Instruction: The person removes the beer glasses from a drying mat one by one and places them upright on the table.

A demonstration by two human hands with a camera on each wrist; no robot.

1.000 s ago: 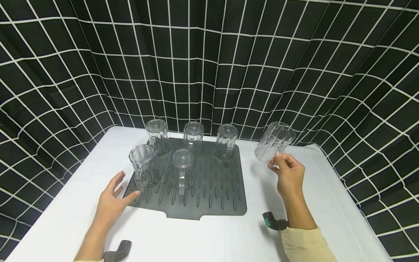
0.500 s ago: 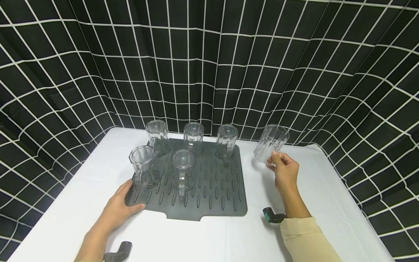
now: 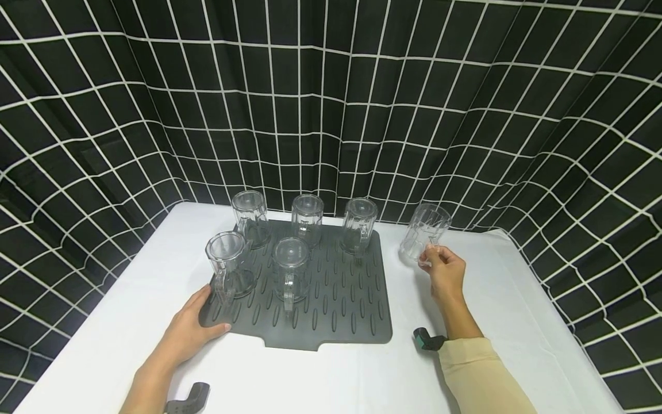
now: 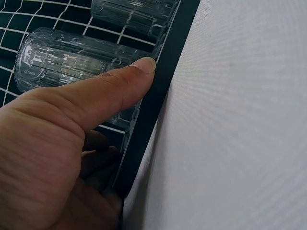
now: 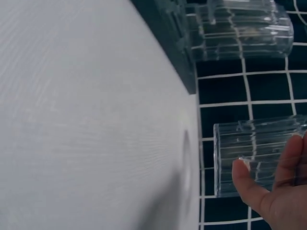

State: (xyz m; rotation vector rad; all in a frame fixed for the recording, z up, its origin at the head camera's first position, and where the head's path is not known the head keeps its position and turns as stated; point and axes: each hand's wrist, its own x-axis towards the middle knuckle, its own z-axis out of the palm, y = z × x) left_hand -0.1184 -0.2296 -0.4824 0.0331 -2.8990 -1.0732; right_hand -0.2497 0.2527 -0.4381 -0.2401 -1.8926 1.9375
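Note:
My right hand (image 3: 446, 270) pinches the handle of a clear glass mug (image 3: 425, 227) to the right of the mat. The mug leans slightly, its lower end close over the white table. In the right wrist view, thumb and fingers meet at the side of this mug (image 5: 254, 143). My left hand (image 3: 188, 328) rests at the near left corner of a dark grey ribbed drying mat (image 3: 336, 313). Its thumb (image 4: 122, 86) lies over the mat's front edge and its fingers reach along the left edge. Several clear mugs stand bottom-up on the mat, the nearest mug (image 3: 291, 270) at its middle.
Other mugs on the mat are a front left mug (image 3: 227, 264), a back left mug (image 3: 251, 221), a back middle mug (image 3: 307, 218) and a back right mug (image 3: 358, 227). A black cloth (image 3: 331, 103) with a white grid hangs behind the table (image 3: 362, 379).
My left hand has come down onto the mat's near left corner. My right hand has lowered the mug and brought it a little to the left. The mugs on the mat have stayed put.

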